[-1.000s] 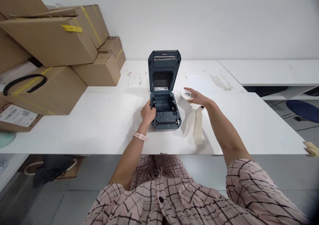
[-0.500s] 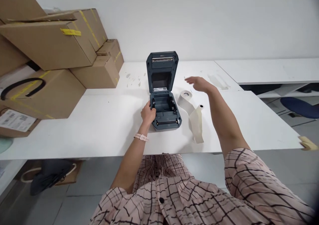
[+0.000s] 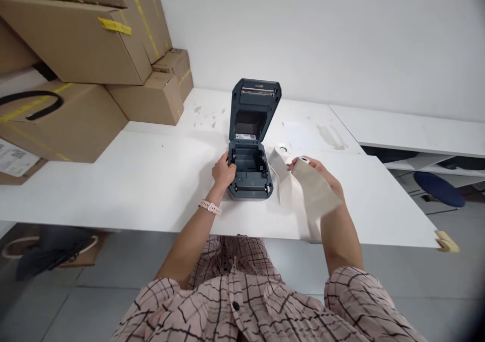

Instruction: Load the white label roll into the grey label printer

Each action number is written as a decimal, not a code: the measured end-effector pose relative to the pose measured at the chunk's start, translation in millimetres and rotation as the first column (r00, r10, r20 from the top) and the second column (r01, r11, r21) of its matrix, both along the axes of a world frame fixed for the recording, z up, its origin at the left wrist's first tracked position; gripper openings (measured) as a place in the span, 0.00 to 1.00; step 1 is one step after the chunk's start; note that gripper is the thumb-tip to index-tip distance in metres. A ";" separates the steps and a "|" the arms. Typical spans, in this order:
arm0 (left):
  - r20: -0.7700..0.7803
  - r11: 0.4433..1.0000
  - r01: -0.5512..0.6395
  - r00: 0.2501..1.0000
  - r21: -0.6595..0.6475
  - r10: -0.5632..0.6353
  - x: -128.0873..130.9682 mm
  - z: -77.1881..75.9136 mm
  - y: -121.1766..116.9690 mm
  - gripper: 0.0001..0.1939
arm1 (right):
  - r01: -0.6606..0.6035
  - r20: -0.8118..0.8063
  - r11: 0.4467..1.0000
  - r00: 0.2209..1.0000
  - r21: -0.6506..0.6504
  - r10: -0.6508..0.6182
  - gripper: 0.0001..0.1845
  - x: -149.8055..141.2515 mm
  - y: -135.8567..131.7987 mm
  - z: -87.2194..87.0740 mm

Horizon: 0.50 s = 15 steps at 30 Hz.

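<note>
A dark grey label printer (image 3: 250,175) stands on the white table with its lid (image 3: 254,108) raised, showing the hollow bay inside. My left hand (image 3: 223,172) grips the printer's left side, thumb over the rim. To the right of the printer, my right hand (image 3: 316,167) is closed around the small roll of label paper (image 3: 314,188), whose pale strip hangs down in front of the forearm. Between that roll and the printer sits a second white label roll (image 3: 282,167) with its loose end trailing toward me.
Cardboard boxes (image 3: 87,44) with yellow tape are stacked at the left. The white table (image 3: 151,190) ends close to my body. A shelf unit (image 3: 428,160) and a blue stool seat (image 3: 438,188) are at the right. A dark bag (image 3: 53,251) lies below the table.
My right hand has come down from above the table and taken hold of the small label roll, lifting its strip. My left hand stays on the printer. The view has shifted slightly.
</note>
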<state>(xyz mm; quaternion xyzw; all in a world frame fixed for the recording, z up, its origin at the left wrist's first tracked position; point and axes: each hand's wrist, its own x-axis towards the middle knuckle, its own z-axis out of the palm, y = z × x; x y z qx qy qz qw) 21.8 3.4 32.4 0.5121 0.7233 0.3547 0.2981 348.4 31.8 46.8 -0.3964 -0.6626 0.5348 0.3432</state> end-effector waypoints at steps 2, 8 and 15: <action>0.011 1.000 -0.002 1.000 0.002 0.002 -0.4 -0.4 0.1 0.34 | -0.198 0.039 0.973 0.980 0.115 0.195 0.25 -31.2 8.4 32.6; 0.057 1.000 -0.004 0.998 0.012 0.003 -2.5 -3.7 0.3 0.34 | -0.510 0.803 0.828 0.582 0.233 0.132 0.20 -142.1 37.0 65.0; 0.221 0.996 -0.016 0.975 0.083 -0.003 -1.8 -15.5 1.8 0.33 | -0.539 0.831 0.766 0.556 0.350 0.011 0.25 -159.1 23.8 21.6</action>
